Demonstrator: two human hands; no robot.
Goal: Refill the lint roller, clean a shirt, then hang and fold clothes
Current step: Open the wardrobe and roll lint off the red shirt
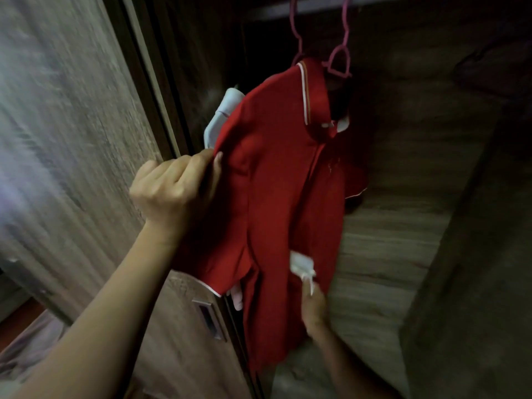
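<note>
Red shirt on pink hanger; left grip pinches shoulder.

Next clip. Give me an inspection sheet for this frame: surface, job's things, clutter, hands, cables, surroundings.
Surface: no worktop seen; the work is at an open wardrobe.
Job's things: red shirt hangs below pink hangers; no lint roller can be made out.
Clutter: pale blue garment behind the shirt.
Hands: left hand pinches the shirt's shoulder edge; right hand holds a blurred white item at the shirt's lower part.
Cables: nothing seen.
Surroundings: wardrobe door with a recessed handle; dim and motion-blurred.
</note>
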